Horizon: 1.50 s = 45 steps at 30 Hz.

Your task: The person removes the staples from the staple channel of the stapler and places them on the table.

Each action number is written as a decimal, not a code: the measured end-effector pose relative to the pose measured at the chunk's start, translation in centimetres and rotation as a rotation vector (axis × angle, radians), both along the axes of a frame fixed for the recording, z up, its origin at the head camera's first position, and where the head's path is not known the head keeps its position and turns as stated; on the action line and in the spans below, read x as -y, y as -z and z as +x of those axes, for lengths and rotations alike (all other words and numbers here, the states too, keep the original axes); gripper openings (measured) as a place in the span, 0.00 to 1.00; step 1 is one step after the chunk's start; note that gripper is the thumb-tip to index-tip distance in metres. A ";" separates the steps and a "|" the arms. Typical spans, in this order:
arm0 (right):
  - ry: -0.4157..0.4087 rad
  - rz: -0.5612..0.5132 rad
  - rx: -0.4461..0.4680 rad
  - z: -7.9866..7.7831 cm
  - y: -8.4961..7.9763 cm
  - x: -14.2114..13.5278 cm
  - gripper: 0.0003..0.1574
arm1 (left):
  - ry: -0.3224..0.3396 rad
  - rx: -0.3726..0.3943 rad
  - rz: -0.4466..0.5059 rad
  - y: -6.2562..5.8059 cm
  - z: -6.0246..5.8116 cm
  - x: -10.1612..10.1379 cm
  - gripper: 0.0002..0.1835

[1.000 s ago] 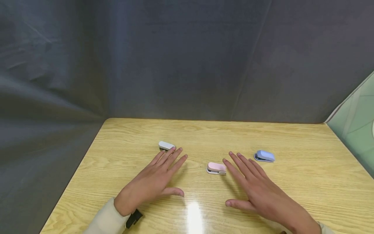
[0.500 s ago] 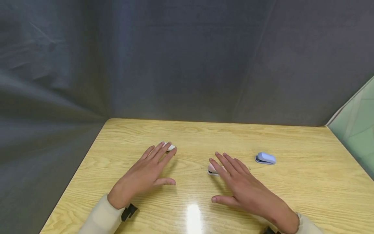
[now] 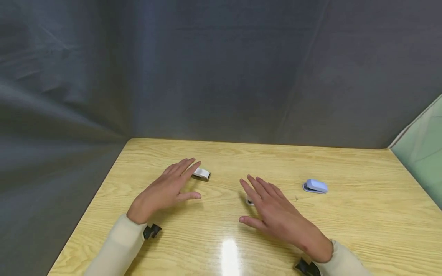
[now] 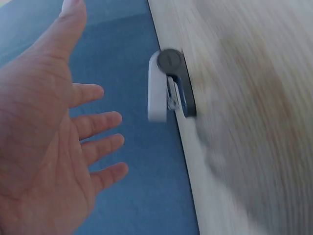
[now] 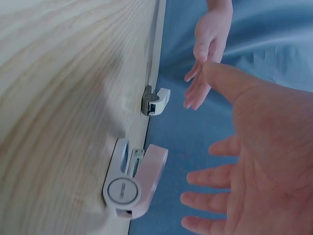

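Both hands have drifted leftward since the earlier frame, the right hand [image 3: 277, 212] now covering most of a small pink-and-white plastic stapler [image 5: 150, 176] in the head view. Its rounded pink arm gapes from a white base, with a metal strip between and a dark-ringed disc at the hinge. Near the left hand [image 3: 164, 191] lies a white-topped, dark-grey-based stapler [image 4: 157, 93], likewise gaping. Both hands are bare of any hold, fingers extended, thumbs spread. Well to the right sits a pale blue stapler [image 3: 315, 186]; all three rest on a wood-grain table [image 3: 362, 214] before a dark grey sheet [image 3: 221, 76].
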State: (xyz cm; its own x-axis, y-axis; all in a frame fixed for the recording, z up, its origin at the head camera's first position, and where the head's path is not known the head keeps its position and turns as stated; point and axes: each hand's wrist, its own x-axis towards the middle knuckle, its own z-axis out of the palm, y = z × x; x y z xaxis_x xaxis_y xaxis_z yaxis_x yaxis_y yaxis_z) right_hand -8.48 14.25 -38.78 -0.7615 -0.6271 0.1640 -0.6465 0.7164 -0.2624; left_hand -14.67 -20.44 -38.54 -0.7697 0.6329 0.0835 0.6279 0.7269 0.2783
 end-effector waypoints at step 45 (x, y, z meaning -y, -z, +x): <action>0.093 -0.065 0.206 -5.2 0.8 8.1 0.51 | -0.073 0.216 0.145 2.4 -4.8 2.6 0.42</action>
State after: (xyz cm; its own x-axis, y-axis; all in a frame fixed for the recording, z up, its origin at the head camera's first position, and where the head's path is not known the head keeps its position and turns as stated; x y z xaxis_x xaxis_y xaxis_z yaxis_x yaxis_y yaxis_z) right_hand -13.70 6.19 -39.58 -0.8371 -0.5458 0.0373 -0.5066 0.7476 -0.4295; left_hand -19.50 -23.02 -40.92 -0.8227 0.5684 -0.0018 0.4900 0.7108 0.5046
